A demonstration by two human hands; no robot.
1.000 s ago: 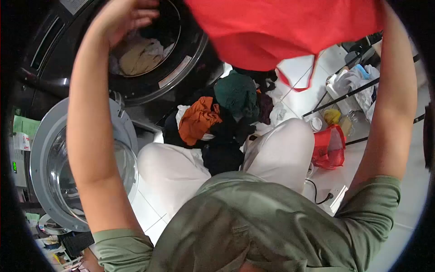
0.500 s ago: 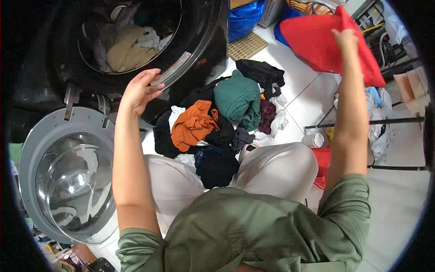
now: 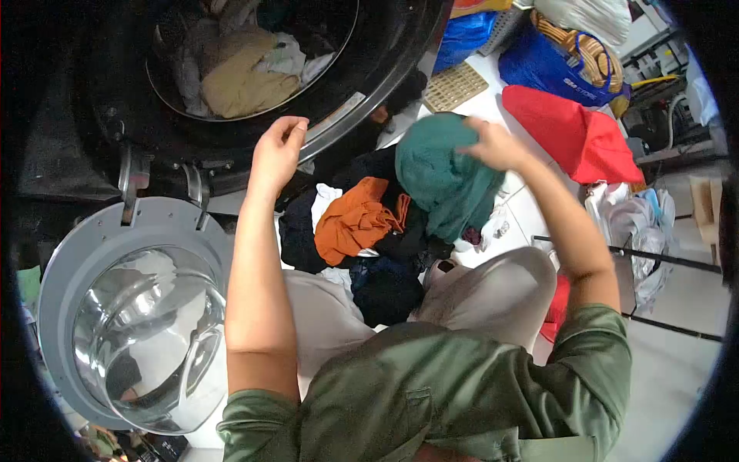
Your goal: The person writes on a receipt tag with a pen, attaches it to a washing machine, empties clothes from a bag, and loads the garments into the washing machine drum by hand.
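My right hand [image 3: 493, 144], a little blurred, grips a bunched dark green garment [image 3: 446, 173] at its upper right, over the right side of the laundry heap. Closed, with thumb and fingertips together and nothing visible in it, my left hand [image 3: 279, 146] hovers by the rim of the washer opening [image 3: 339, 115]. An orange garment [image 3: 356, 221] lies on the heap left of the green one, with black clothes [image 3: 387, 292] around and below it. A red cloth [image 3: 573, 132] rests on the right, away from both hands.
The round washer door [image 3: 58, 308] hangs open at the left. Tan and grey clothes [image 3: 242, 83] lie inside the drum. Behind the red cloth stands a blue bag [image 3: 550, 65]. A beige plastic grate [image 3: 456, 87] lies on the white tiles, and a dark rack bar [image 3: 662, 256] juts in at the right.
My right hand has let go of the red cloth, now lying at the right, and taken hold of the green garment, shifting it right. My left hand's fingers have come together.
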